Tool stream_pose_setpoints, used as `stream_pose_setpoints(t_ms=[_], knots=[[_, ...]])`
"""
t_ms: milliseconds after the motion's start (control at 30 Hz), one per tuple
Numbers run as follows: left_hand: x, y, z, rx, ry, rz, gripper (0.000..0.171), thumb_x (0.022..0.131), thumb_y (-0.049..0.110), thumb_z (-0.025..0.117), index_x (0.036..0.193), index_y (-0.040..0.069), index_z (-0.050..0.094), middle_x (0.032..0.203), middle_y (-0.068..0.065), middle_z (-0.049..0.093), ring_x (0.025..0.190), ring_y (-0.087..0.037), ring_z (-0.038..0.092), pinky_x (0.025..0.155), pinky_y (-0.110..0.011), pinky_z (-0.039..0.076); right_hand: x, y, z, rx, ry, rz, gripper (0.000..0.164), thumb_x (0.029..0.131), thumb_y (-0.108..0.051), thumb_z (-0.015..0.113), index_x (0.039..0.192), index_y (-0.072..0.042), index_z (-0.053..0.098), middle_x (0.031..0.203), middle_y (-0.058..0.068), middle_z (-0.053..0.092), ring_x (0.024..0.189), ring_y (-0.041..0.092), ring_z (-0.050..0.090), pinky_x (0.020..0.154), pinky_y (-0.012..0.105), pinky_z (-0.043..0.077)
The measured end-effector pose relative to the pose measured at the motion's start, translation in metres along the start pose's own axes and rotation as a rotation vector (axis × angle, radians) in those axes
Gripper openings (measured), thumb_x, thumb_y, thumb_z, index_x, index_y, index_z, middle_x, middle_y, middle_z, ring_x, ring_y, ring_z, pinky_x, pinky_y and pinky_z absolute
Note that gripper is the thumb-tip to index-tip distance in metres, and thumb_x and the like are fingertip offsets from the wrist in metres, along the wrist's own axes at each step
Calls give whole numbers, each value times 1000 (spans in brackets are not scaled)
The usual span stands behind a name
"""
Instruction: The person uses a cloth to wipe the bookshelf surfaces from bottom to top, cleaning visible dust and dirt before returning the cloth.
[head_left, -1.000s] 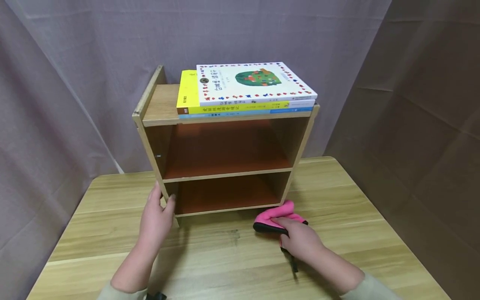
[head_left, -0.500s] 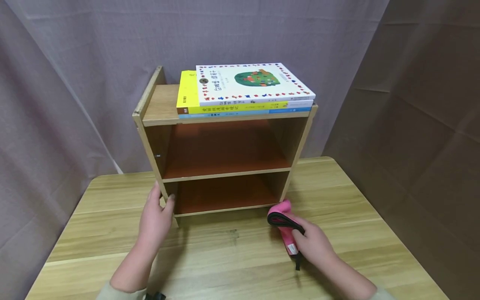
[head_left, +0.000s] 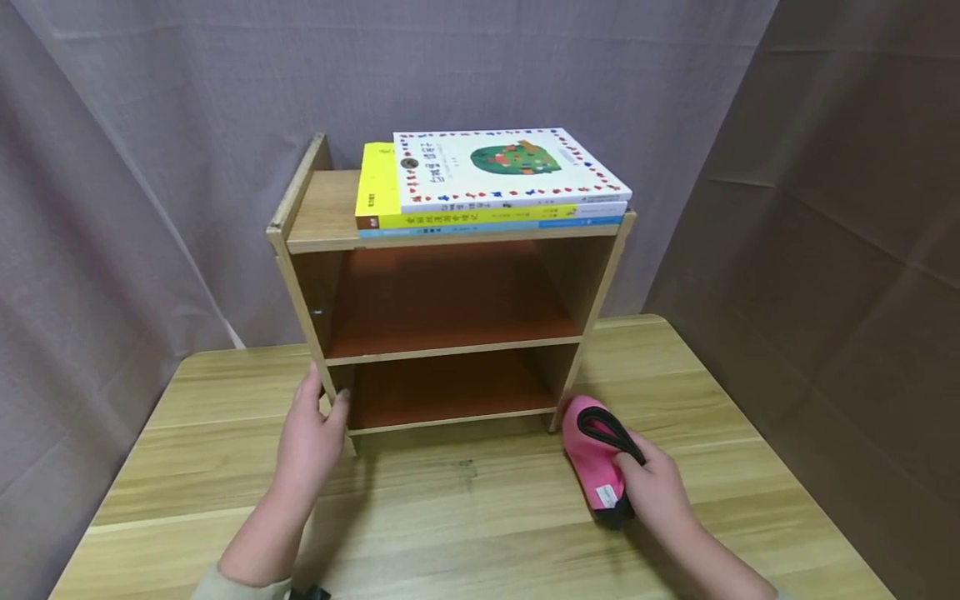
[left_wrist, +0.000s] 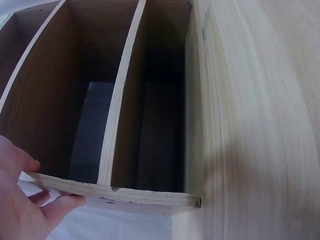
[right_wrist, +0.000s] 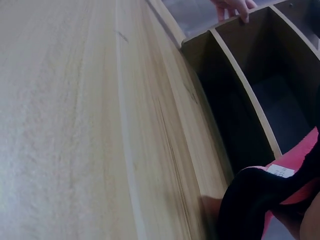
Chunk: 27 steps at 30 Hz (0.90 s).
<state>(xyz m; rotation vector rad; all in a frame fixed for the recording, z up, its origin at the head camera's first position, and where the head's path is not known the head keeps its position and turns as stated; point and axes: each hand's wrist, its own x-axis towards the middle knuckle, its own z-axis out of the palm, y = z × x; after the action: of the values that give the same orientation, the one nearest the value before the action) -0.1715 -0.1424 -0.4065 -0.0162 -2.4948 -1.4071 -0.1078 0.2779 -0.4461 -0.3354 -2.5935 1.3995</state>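
Observation:
A small wooden bookshelf (head_left: 453,342) stands on the table. My left hand (head_left: 311,437) grips the lower front edge of its left side panel, thumb inside and fingers outside. In the left wrist view the same left hand (left_wrist: 22,195) pinches that panel (left_wrist: 125,196). My right hand (head_left: 660,492) holds a folded pink cloth (head_left: 588,462) with black edging and a small white tag. The cloth is by the foot of the right side panel; whether it touches the panel is hard to tell. In the right wrist view its black edging (right_wrist: 255,195) covers the lower right.
A stack of books (head_left: 510,171) lies flat on the bookshelf's top, a white one uppermost, yellow and blue beneath. The wood-grain table (head_left: 465,525) extends in front and to both sides. Grey curtains (head_left: 480,67) hang behind and at the sides.
My right hand has moved to the right with the pink cloth, from the bookshelf's front right corner to outside it, turning the cloth more upright. The left hand stays in place.

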Motion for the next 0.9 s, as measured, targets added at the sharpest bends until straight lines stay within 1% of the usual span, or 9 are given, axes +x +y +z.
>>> stream_pose_setpoints(t_ms=[133, 300, 400, 500, 600, 667, 733, 800, 900], knots=[[1, -1, 0, -7, -3, 5, 47, 103, 20, 51, 150, 20, 41, 158, -13, 32, 139, -35, 37, 100, -59, 45, 0, 0, -1, 97, 36, 19, 30, 96, -8, 56, 124, -3, 66, 106, 12, 66, 91, 10, 53, 76, 18, 45], [2, 0, 0, -16, -5, 4, 43, 103, 18, 52, 145, 19, 45, 159, -12, 30, 140, -35, 36, 100, -59, 45, 0, -4, 5, 176, 54, 18, 24, 95, -6, 58, 116, 0, 68, 89, 8, 63, 83, 10, 52, 71, 22, 45], [2, -1, 0, -17, -8, 4, 39, 103, 18, 52, 142, 17, 47, 158, -13, 32, 140, -35, 36, 100, -59, 45, 0, -8, 11, 200, 37, 3, 24, 96, -6, 59, 117, 0, 67, 89, 8, 62, 83, 10, 52, 71, 22, 46], [2, -1, -1, -12, -21, 9, 35, 103, 19, 52, 137, 17, 48, 156, -14, 33, 137, -35, 40, 91, -56, 52, 1, -13, 18, 219, 25, -17, 23, 95, -6, 60, 116, 0, 68, 89, 8, 62, 83, 10, 52, 71, 21, 46], [1, -1, -2, 7, -36, 16, 40, 104, 21, 51, 143, 21, 44, 157, -13, 33, 134, -34, 43, 80, -47, 54, 2, -16, 26, 217, 22, -41, 23, 94, -5, 63, 115, -1, 69, 94, 9, 64, 85, 9, 52, 72, 20, 47], [1, -2, -2, 19, -44, 19, 47, 104, 22, 51, 149, 26, 39, 158, -12, 31, 133, -34, 44, 78, -45, 54, 3, -17, 30, 205, 22, -56, 23, 93, -5, 64, 115, -3, 71, 99, 8, 65, 87, 8, 52, 73, 19, 46], [1, -2, -3, 29, -50, 23, 53, 104, 24, 51, 153, 30, 33, 159, -11, 29, 134, -34, 43, 82, -47, 54, 4, -19, 35, 195, 23, -75, 23, 93, -4, 65, 115, -5, 72, 105, 8, 65, 91, 8, 53, 75, 18, 46], [1, -2, -4, 32, -57, 24, 55, 104, 24, 51, 155, 32, 30, 160, -10, 27, 136, -36, 41, 89, -54, 52, 5, -20, 38, 190, 17, -95, 25, 93, -3, 64, 116, -5, 72, 110, 9, 65, 94, 8, 53, 77, 17, 46], [1, -3, -6, 38, -79, 14, 60, 105, 27, 50, 158, 32, 23, 163, -9, 20, 141, -38, 35, 106, -62, 39, 7, -23, 43, 181, 5, -120, 28, 93, -1, 63, 119, -6, 71, 120, 9, 65, 103, 9, 53, 84, 14, 44]])
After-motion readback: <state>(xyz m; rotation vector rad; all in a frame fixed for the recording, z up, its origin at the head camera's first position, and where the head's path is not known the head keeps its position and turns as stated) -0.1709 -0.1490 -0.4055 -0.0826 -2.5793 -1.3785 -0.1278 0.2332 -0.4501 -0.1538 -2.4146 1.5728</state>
